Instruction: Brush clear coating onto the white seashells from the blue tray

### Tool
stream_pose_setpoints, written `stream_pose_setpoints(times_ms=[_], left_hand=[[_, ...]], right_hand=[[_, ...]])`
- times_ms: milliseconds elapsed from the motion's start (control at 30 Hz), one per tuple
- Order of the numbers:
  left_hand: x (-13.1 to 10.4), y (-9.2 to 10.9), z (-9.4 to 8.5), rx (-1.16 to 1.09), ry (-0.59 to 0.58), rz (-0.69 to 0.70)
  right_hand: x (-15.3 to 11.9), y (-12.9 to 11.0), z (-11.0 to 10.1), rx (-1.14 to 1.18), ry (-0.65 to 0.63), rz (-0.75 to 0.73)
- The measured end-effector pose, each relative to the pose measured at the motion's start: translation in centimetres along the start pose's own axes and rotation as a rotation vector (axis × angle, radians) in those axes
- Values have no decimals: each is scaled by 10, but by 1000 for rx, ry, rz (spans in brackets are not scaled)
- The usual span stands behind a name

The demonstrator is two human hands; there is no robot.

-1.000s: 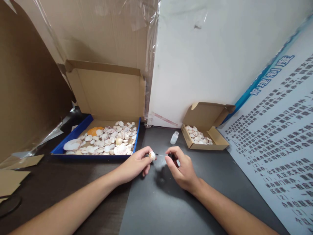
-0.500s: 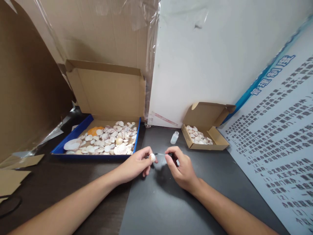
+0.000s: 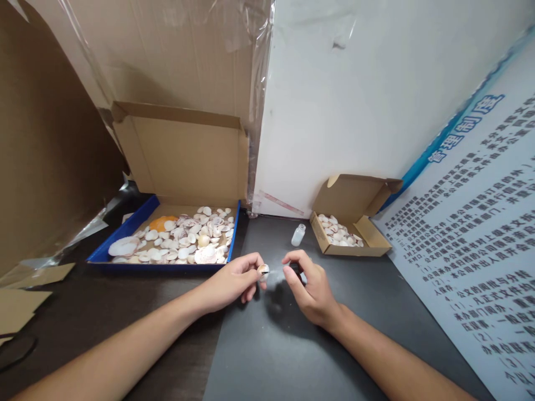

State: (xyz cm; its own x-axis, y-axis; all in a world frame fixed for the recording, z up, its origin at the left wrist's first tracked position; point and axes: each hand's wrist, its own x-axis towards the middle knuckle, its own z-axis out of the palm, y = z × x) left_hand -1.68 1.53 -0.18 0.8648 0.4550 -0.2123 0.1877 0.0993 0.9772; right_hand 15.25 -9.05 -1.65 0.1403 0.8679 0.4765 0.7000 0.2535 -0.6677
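Note:
A small whitish seashell (image 3: 263, 271) is pinched between the thumb and fingers of my left hand (image 3: 236, 280). My right hand (image 3: 308, 284) is closed on a thin brush (image 3: 276, 271) with a clear stem and a dark tip; its dark handle is mostly hidden by my fingers. The brush points left, and its tip lies against the shell. Behind my right hand, a small glass bottle (image 3: 298, 235) of whitish liquid stands uncapped on the dark table mat (image 3: 259, 345).
At the left, a blue-edged box (image 3: 167, 268) holds many seashells (image 3: 184, 234) and an orange piece (image 3: 162, 223). A smaller cardboard box (image 3: 355, 252) with shells stands at the back right. A printed poster (image 3: 472, 234) borders the right side; cardboard and white panels rise behind.
The brush tip has come in front of the shell, where before it was at the shell's far edge. The shell has turned slightly in my left hand. The right hand has hardly moved.

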Motion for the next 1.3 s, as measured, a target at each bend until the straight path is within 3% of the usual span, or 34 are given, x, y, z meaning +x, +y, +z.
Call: stream_pose_setpoints(times_ms=[233,367,567,767,1000,1300], left_hand=[[1,-1,-1,-7,-6,3],[1,0,-1,-9,2,4],[0,-1,-1,-8,-9,8],[0,2,0,-9,-1,3],[0,-1,0,-16,-7,21],[0,0,0,-1,-6,12]], right_hand=[[0,0,1,-46,101,45],[-1,0,0,10,31,2],[1,0,0,-7,66,36],[1,-3,-2,2,-14,-6],[1,0,1,-23,46,19],[0,-2,-1,21,-84,-19]])
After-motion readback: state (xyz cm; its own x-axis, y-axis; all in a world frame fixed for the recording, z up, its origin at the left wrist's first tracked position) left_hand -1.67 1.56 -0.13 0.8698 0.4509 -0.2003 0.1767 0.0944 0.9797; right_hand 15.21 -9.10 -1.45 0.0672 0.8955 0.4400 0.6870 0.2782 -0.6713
